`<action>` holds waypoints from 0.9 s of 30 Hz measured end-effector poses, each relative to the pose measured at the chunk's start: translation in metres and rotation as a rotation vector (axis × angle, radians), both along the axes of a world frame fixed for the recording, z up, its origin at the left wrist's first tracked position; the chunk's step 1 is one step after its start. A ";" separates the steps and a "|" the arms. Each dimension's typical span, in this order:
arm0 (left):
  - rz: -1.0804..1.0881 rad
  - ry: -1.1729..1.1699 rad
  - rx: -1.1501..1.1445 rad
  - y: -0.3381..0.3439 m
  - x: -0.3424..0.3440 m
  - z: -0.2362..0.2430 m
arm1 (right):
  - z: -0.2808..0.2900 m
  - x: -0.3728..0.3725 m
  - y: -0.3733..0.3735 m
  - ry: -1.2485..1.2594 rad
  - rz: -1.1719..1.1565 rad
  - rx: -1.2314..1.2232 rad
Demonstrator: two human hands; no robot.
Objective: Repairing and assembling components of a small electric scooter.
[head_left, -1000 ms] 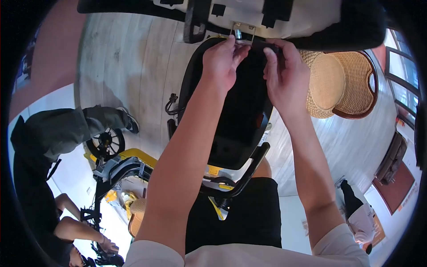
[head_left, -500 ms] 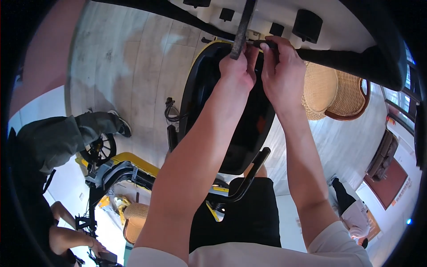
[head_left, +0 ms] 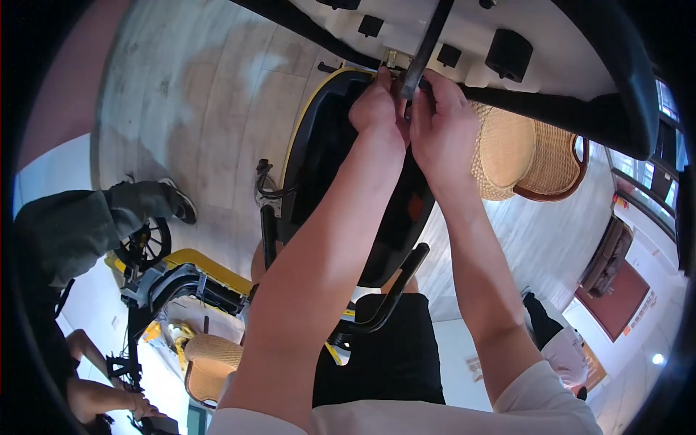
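Observation:
My left hand (head_left: 375,106) is closed, its fingertips up at a small metal bracket (head_left: 394,59) on the edge of a pale panel (head_left: 464,32) with a padded black border, like the underside of a raised seat. Close beside it, my right hand (head_left: 446,134) is also closed, with its fingers curled near the lower end of a dark flat bar (head_left: 431,47). That bar slants down from the top edge between the two hands. Whatever the fingers hold is hidden behind the bar and the knuckles. Below them lies a glossy black body (head_left: 330,138) with a yellow rim.
Black blocks (head_left: 509,54) stick out of the panel. A black curved handle (head_left: 395,293) lies near my lap. To the right stands a wicker chair (head_left: 551,156). A person in dark trousers (head_left: 72,228) is on the left beside a yellow wheeled frame (head_left: 210,268); another person (head_left: 562,348) is at lower right.
Both hands have drawn closer together. The bar appears farther right, in front of my right fingers. A dark piece seen earlier in my right hand is now hidden. The whole view has shifted slightly.

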State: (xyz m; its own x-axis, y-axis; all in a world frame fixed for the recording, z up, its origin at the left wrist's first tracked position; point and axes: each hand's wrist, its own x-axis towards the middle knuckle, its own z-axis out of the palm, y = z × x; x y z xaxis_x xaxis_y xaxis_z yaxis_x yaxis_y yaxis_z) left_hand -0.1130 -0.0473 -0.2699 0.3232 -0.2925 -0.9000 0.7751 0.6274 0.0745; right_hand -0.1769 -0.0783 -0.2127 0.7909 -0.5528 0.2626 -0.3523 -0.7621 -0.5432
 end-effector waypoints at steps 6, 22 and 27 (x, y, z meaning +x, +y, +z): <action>-0.050 -0.034 -0.125 0.001 0.004 -0.014 | -0.009 0.008 0.001 -0.069 0.136 -0.053; -0.135 -0.398 0.210 -0.006 -0.012 -0.009 | -0.023 -0.034 -0.022 -0.099 -0.097 0.023; -0.299 -0.551 0.397 -0.005 -0.010 -0.007 | -0.018 -0.032 -0.030 -0.003 -0.210 -0.011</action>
State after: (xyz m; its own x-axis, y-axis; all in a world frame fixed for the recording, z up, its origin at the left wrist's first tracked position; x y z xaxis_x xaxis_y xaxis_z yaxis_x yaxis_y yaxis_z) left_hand -0.1228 -0.0518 -0.2767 0.7160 -0.1255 -0.6868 0.6936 0.2403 0.6791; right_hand -0.2087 -0.1088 -0.2308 0.6577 -0.7026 0.2715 -0.5029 -0.6779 -0.5362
